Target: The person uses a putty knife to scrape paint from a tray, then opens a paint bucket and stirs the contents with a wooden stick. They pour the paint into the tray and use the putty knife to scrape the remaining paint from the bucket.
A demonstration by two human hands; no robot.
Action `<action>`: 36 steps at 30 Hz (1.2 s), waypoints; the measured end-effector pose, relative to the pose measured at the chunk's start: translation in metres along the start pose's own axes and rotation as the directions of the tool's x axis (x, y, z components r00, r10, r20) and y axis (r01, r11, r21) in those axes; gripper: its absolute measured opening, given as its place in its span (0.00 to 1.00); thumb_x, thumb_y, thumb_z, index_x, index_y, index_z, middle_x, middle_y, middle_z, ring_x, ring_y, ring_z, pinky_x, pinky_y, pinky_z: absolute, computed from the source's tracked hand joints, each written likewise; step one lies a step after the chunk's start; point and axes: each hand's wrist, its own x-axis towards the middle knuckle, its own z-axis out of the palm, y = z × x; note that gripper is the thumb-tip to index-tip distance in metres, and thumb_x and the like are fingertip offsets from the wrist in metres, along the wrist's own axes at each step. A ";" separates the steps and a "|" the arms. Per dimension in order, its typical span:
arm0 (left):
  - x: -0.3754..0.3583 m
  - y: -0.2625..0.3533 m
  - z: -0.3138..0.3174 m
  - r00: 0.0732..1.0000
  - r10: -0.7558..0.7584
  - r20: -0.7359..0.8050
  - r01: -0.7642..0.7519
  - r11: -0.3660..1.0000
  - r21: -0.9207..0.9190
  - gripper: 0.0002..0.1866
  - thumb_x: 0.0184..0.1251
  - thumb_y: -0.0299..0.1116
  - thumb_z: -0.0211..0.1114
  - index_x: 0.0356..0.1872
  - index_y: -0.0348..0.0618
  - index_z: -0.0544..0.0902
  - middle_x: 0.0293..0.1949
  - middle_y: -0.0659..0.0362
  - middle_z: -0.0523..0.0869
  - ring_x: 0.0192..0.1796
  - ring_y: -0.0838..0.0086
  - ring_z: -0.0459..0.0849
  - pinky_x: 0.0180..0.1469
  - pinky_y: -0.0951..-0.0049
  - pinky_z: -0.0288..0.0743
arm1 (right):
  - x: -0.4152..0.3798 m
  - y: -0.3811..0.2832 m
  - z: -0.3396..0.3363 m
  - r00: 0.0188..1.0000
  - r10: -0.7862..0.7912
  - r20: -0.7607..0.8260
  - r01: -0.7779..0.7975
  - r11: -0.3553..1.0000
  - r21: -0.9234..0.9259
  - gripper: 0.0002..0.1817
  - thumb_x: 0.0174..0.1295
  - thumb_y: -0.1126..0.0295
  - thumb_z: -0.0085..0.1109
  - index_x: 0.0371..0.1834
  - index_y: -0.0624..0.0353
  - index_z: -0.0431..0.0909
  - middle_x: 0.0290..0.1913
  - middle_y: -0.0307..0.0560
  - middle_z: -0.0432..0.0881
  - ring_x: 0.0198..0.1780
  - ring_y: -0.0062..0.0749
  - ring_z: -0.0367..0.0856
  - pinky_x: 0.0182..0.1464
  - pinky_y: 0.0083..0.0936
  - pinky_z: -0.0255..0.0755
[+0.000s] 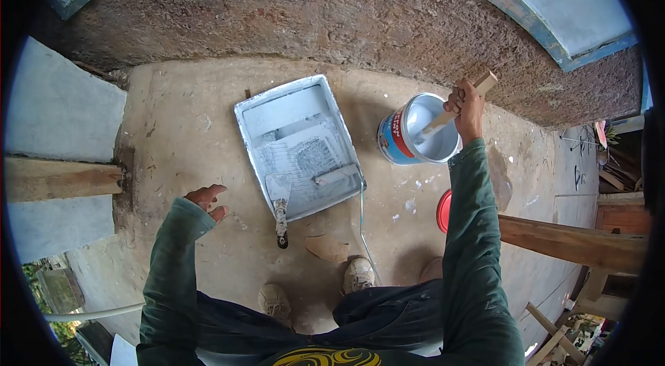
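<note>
My right hand [465, 108] is closed around a wooden stick [489, 82], whose lower end dips into the white paint [421, 115] in a paint bucket [395, 139]. The bucket stands on the floor, with a red and blue label on its side. To the left of the bucket lies a paint-smeared tray [277, 115]. A paint roller [338, 175] rests in its lower right corner, and a paint-crusted tool [280, 213] with a dark handle end hangs over the near edge. My left hand [208, 200] hovers left of the tray, fingers apart and holding nothing.
A rough brown wall base [277, 13] runs along the far side. At the right are a red lid [444, 211], partly behind my sleeve, and a wooden post [568, 241]. Another wooden post [62, 180] stands left. My shoes [359, 274] are close to the tray.
</note>
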 end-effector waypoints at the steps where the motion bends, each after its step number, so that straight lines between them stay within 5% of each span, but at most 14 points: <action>1: -0.001 0.000 -0.002 1.000 -0.004 -0.003 0.004 1.000 0.002 0.27 0.55 0.35 0.75 0.59 0.53 0.79 0.39 0.51 0.85 0.38 0.66 0.86 0.41 0.67 0.81 | 0.000 -0.003 0.000 0.999 0.030 -0.041 -0.036 0.987 -0.159 0.12 0.60 0.69 0.55 0.22 0.54 0.63 0.17 0.33 0.59 0.14 0.21 0.56 0.18 0.25 0.59; 3: -0.004 -0.001 -0.004 1.000 0.005 -0.009 -0.005 1.000 -0.018 0.27 0.55 0.35 0.75 0.59 0.53 0.78 0.39 0.52 0.84 0.38 0.67 0.85 0.41 0.67 0.81 | -0.002 -0.011 0.009 0.996 -0.013 -0.086 -0.006 0.976 -0.217 0.13 0.60 0.69 0.56 0.21 0.54 0.64 0.17 0.33 0.62 0.14 0.20 0.59 0.18 0.23 0.59; 6: -0.006 -0.004 -0.003 1.000 -0.016 -0.007 0.016 1.000 0.014 0.27 0.56 0.35 0.75 0.59 0.53 0.78 0.39 0.52 0.84 0.38 0.67 0.85 0.41 0.67 0.81 | -0.003 -0.006 0.018 0.902 -0.410 -0.134 0.314 0.837 -0.448 0.12 0.60 0.71 0.55 0.22 0.55 0.64 0.18 0.35 0.65 0.16 0.20 0.63 0.19 0.23 0.59; 11: -0.005 -0.003 -0.001 1.000 -0.003 0.005 0.003 1.000 0.005 0.26 0.57 0.38 0.73 0.59 0.52 0.78 0.40 0.51 0.84 0.39 0.66 0.85 0.41 0.67 0.80 | -0.001 0.019 0.018 0.923 -0.342 -0.178 0.330 0.939 -0.094 0.11 0.61 0.72 0.54 0.23 0.54 0.64 0.18 0.35 0.63 0.16 0.21 0.61 0.20 0.24 0.61; 13: -0.004 -0.001 0.000 1.000 0.015 0.020 -0.015 1.000 0.012 0.26 0.59 0.42 0.72 0.59 0.52 0.77 0.40 0.51 0.84 0.39 0.65 0.85 0.41 0.67 0.80 | -0.007 0.011 0.015 0.996 -0.086 0.037 0.081 0.989 0.120 0.11 0.61 0.72 0.54 0.24 0.54 0.63 0.17 0.33 0.60 0.15 0.20 0.59 0.20 0.24 0.61; 15: -0.004 0.004 -0.002 0.999 0.045 -0.005 -0.045 0.999 -0.012 0.26 0.59 0.42 0.72 0.59 0.52 0.77 0.40 0.51 0.85 0.39 0.65 0.85 0.41 0.67 0.80 | -0.005 0.003 0.010 0.995 0.010 0.097 -0.019 0.995 0.094 0.11 0.61 0.71 0.54 0.23 0.53 0.63 0.17 0.31 0.58 0.15 0.19 0.57 0.19 0.23 0.60; 17: -0.007 0.006 -0.005 1.000 0.021 0.002 -0.021 1.000 -0.005 0.26 0.59 0.42 0.72 0.59 0.51 0.77 0.41 0.50 0.85 0.40 0.64 0.85 0.41 0.67 0.80 | -0.004 -0.004 0.013 0.999 0.011 -0.038 -0.019 0.978 -0.207 0.11 0.60 0.71 0.54 0.23 0.53 0.64 0.16 0.31 0.58 0.14 0.19 0.56 0.18 0.24 0.58; 19: -0.009 0.003 -0.005 1.000 -0.007 0.009 0.008 1.000 -0.002 0.26 0.60 0.41 0.72 0.59 0.50 0.77 0.42 0.50 0.85 0.40 0.64 0.85 0.42 0.67 0.80 | -0.006 -0.009 0.019 0.996 -0.046 -0.078 0.023 0.963 -0.270 0.11 0.60 0.70 0.55 0.23 0.54 0.64 0.17 0.32 0.61 0.14 0.19 0.58 0.18 0.24 0.58; 21: -0.012 -0.004 -0.003 0.997 0.053 -0.053 -0.053 0.999 0.006 0.27 0.56 0.37 0.75 0.58 0.52 0.78 0.39 0.51 0.84 0.36 0.67 0.85 0.39 0.68 0.81 | -0.003 -0.001 0.016 0.931 -0.337 -0.137 0.240 0.852 -0.466 0.11 0.60 0.70 0.56 0.22 0.56 0.65 0.17 0.34 0.64 0.15 0.19 0.60 0.19 0.23 0.59; 26: -0.014 -0.008 0.001 0.998 0.052 -0.041 -0.051 0.999 0.006 0.27 0.56 0.36 0.75 0.59 0.52 0.78 0.39 0.51 0.84 0.35 0.67 0.85 0.38 0.69 0.81 | 0.000 0.019 0.020 0.889 -0.390 -0.240 0.347 0.915 -0.205 0.12 0.61 0.70 0.55 0.22 0.56 0.66 0.17 0.34 0.63 0.15 0.21 0.61 0.20 0.23 0.60; 28: -0.014 -0.005 0.001 0.998 0.041 -0.039 -0.041 0.999 0.000 0.27 0.56 0.36 0.74 0.59 0.52 0.79 0.39 0.52 0.84 0.36 0.67 0.84 0.38 0.69 0.81 | 0.001 0.015 0.013 0.988 -0.143 -0.052 0.148 0.982 0.114 0.12 0.61 0.70 0.55 0.22 0.56 0.66 0.16 0.33 0.60 0.15 0.20 0.59 0.19 0.23 0.59; 32: -0.016 0.002 -0.003 0.999 0.043 -0.025 -0.042 0.999 0.015 0.26 0.60 0.42 0.72 0.59 0.50 0.78 0.41 0.51 0.85 0.38 0.64 0.85 0.41 0.67 0.80 | -0.001 0.002 0.002 0.997 0.073 0.029 -0.073 0.997 0.005 0.11 0.61 0.69 0.55 0.22 0.56 0.66 0.16 0.32 0.59 0.15 0.20 0.58 0.19 0.22 0.58; 34: -0.014 0.002 -0.004 0.998 0.036 -0.043 -0.036 0.999 0.008 0.26 0.60 0.42 0.72 0.59 0.50 0.78 0.40 0.52 0.85 0.37 0.65 0.85 0.41 0.67 0.80 | -0.003 -0.010 0.010 0.984 -0.105 -0.144 0.056 0.949 -0.311 0.11 0.61 0.70 0.55 0.22 0.56 0.66 0.16 0.32 0.59 0.15 0.19 0.59 0.20 0.21 0.59; 36: -0.017 0.002 -0.005 1.000 -0.004 -0.015 0.004 1.000 0.015 0.26 0.60 0.42 0.72 0.59 0.50 0.78 0.40 0.52 0.85 0.37 0.65 0.84 0.41 0.67 0.80 | 0.003 -0.002 0.006 0.960 -0.229 -0.164 0.151 0.910 -0.387 0.11 0.60 0.69 0.55 0.23 0.56 0.66 0.17 0.35 0.63 0.15 0.21 0.61 0.20 0.22 0.61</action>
